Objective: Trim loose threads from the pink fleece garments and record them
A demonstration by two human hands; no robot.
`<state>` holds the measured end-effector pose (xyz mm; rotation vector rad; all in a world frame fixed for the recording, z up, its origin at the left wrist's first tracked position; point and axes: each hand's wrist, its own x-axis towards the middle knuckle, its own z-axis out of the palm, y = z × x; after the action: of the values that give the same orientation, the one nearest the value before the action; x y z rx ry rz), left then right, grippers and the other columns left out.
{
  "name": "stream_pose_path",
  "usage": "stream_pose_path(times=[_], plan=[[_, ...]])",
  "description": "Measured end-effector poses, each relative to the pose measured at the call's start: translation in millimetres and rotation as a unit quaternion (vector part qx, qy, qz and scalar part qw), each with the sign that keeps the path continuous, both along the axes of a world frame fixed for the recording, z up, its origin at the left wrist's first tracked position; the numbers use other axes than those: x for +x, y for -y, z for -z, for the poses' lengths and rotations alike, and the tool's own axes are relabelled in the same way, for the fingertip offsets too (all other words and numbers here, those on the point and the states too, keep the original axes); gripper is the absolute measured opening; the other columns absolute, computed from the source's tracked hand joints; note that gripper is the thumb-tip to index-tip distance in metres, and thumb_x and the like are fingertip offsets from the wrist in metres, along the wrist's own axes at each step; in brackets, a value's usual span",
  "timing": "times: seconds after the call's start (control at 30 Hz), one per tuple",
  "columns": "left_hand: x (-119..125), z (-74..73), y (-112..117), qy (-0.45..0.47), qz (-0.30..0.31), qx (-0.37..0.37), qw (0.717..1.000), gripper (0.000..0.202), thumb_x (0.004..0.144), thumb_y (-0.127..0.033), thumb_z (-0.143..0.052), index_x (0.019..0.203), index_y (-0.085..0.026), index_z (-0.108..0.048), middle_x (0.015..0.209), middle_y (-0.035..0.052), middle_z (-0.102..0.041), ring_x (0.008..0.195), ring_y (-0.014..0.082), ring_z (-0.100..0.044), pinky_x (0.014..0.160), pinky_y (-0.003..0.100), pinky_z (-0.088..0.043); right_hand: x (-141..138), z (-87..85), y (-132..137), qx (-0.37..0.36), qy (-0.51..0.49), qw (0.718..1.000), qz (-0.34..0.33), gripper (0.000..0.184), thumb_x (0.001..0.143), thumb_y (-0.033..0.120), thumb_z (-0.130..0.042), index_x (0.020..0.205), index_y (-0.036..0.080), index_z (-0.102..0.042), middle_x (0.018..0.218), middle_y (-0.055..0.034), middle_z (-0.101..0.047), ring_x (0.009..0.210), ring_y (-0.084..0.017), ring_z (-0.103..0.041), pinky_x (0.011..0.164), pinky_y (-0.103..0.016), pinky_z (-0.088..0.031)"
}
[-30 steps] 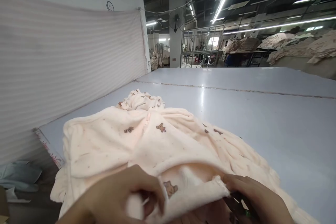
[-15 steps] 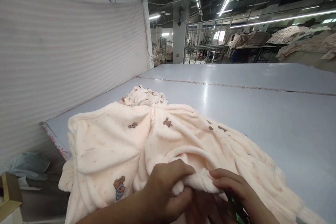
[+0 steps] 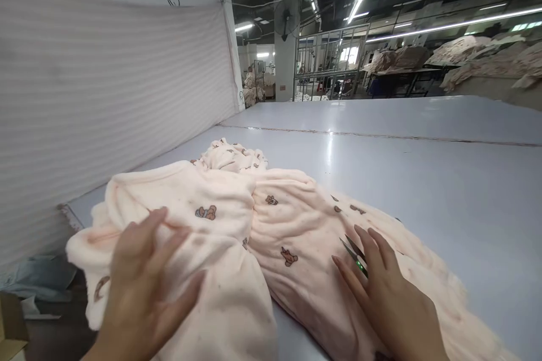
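A cream plush garment (image 3: pixel 296 225) printed with small brown bears is spread over the near part of the table, its gathered seam running down the middle. Over its left part is my left hand (image 3: pixel 148 282), fingers apart and holding nothing; whether it touches the cloth I cannot tell. On the right, my right hand (image 3: pixel 381 287) holds a pair of thread snips (image 3: pixel 354 254), their pointed blades showing between the fingers and aimed up and left. The snips' handles are hidden in the palm. Behind the garment lies another crumpled bear-print piece (image 3: pixel 231 155).
The pale blue-grey table (image 3: pixel 466 180) extends far back, with a seam across it. A striped cloth sheet (image 3: pixel 105 84) hangs along the left. An open cardboard box (image 3: pixel 12 321) stands low at left. Metal racks (image 3: pixel 330 62) and fabric heaps (image 3: pixel 461 51) are in the background.
Both hands have let go of the bunched fabric edge and moved apart, left hand leftward, right hand up. The garment now lies flatter, and the snips' blades have come into view.
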<state>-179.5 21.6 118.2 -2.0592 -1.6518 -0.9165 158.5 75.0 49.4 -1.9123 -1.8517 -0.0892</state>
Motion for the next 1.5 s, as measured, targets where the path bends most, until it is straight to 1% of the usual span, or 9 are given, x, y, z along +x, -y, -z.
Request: stream_pose_path(times=[0.2, 0.43, 0.7, 0.83, 0.93, 1.03, 1.13, 1.4, 1.5], plan=[[-4.1, 27.1, -55.5, -0.128, -0.142, 0.038, 0.981, 0.054, 0.086, -0.035, -0.046, 0.137, -0.022, -0.031, 0.146, 0.0148, -0.027, 0.132, 0.0341, -0.028, 0.108, 0.055, -0.01, 42.3, 20.9, -4.8, -0.055, 0.018, 0.997, 0.042, 0.036, 0.084, 0.058, -0.037, 0.078, 0.026, -0.051, 0.056, -0.0016, -0.063, 0.043, -0.03, -0.062, 0.037, -0.036, -0.044], [-110.8, 54.0, -144.6, -0.077, -0.177, -0.058, 0.979, 0.052, 0.092, -0.032, -0.017, 0.137, -0.009, -0.029, 0.144, 0.0208, -0.029, 0.132, 0.0313, -0.028, 0.107, 0.05, -0.017, 57.2, 38.8, -10.5, -0.023, -0.061, 0.998, 0.012, 0.032, 0.085, 0.057, -0.039, 0.091, 0.027, -0.052, 0.085, 0.0005, -0.069, 0.058, -0.021, -0.065, 0.056, -0.034, -0.049], [-74.7, 28.8, -211.7, -0.097, -0.153, -0.093, 0.979, 0.051, 0.091, -0.028, -0.021, 0.134, -0.004, -0.033, 0.142, 0.0269, -0.028, 0.131, 0.0381, -0.026, 0.098, 0.066, -0.013, 47.1, 10.8, -17.0, -0.003, -0.18, 0.98, -0.088, 0.029, 0.091, 0.037, -0.042, 0.115, 0.023, -0.051, 0.123, -0.0049, -0.053, 0.099, -0.017, -0.057, 0.071, -0.029, -0.049], [-16.7, 4.0, -184.4, -0.118, -0.121, -0.09, 0.981, 0.049, 0.087, -0.024, -0.031, 0.131, -0.005, -0.039, 0.143, 0.0271, -0.024, 0.133, 0.0405, -0.019, 0.097, 0.071, -0.004, 85.6, 19.5, 29.7, 0.003, -0.223, 0.975, 0.012, 0.03, 0.086, 0.044, -0.043, 0.111, 0.03, -0.054, 0.121, -0.002, -0.057, 0.095, -0.02, -0.061, 0.062, -0.029, -0.052], [54.3, 0.0, -125.1, -0.098, 0.07, -0.102, 0.987, 0.049, 0.083, -0.034, -0.045, 0.127, -0.012, -0.045, 0.139, 0.0205, -0.036, 0.129, 0.0334, -0.031, 0.104, 0.054, -0.024, 111.8, 43.0, 54.5, -0.006, -0.261, 0.962, 0.085, 0.038, 0.079, 0.046, -0.046, 0.107, 0.023, -0.058, 0.11, -0.008, -0.066, 0.092, -0.028, -0.065, 0.067, -0.039, -0.055], [129.2, 13.9, -61.0, -0.047, 0.334, -0.237, 0.911, 0.041, 0.082, -0.035, -0.051, 0.122, -0.023, -0.05, 0.132, 0.0108, -0.047, 0.121, 0.0245, -0.044, 0.099, 0.039, -0.039, 115.5, 60.4, 61.7, -0.016, -0.303, 0.95, 0.071, 0.039, 0.074, 0.045, -0.05, 0.102, 0.022, -0.061, 0.103, -0.007, -0.07, 0.099, -0.028, -0.064, 0.077, -0.037, -0.054], [184.8, 39.3, -23.9, 0.024, 0.459, -0.312, 0.831, 0.044, 0.078, -0.03, -0.056, 0.12, -0.019, -0.05, 0.119, 0.0108, -0.056, 0.107, 0.0226, -0.054, 0.092, 0.034, -0.045, 96.2, 60.6, 63.1, -0.011, -0.332, 0.942, 0.05, 0.034, 0.078, 0.044, -0.049, 0.101, 0.023, -0.061, 0.104, -0.0046, -0.07, 0.098, -0.024, -0.064, 0.078, -0.031, -0.054], [216.9, 73.8, -19.8, 0.15, 0.395, -0.247, 0.872, 0.05, 0.065, -0.011, -0.046, 0.115, -0.013, -0.048, 0.103, 0.0145, -0.057, 0.093, 0.028, -0.051, 0.082, 0.044, -0.043, 36.5, 26.5, 88.5, -0.024, -0.366, 0.93, -0.006, 0.033, 0.084, 0.045, -0.048, 0.107, 0.024, -0.056, 0.112, -0.0032, -0.067, 0.104, -0.019, -0.062, 0.08, -0.023, -0.051], [200.5, 62.0, -26.4, 0.298, 0.372, -0.352, 0.806, 0.031, 0.055, -0.01, -0.044, 0.082, -0.017, -0.059, 0.083, 0.0073, -0.058, 0.081, 0.0227, -0.049, 0.076, 0.036, -0.04, 37.7, 11.7, 87.4, -0.045, -0.372, 0.927, -0.027, 0.032, 0.082, 0.048, -0.051, 0.101, 0.024, -0.06, 0.1, -0.0015, -0.07, 0.094, -0.02, -0.065, 0.076, -0.022, -0.052]])
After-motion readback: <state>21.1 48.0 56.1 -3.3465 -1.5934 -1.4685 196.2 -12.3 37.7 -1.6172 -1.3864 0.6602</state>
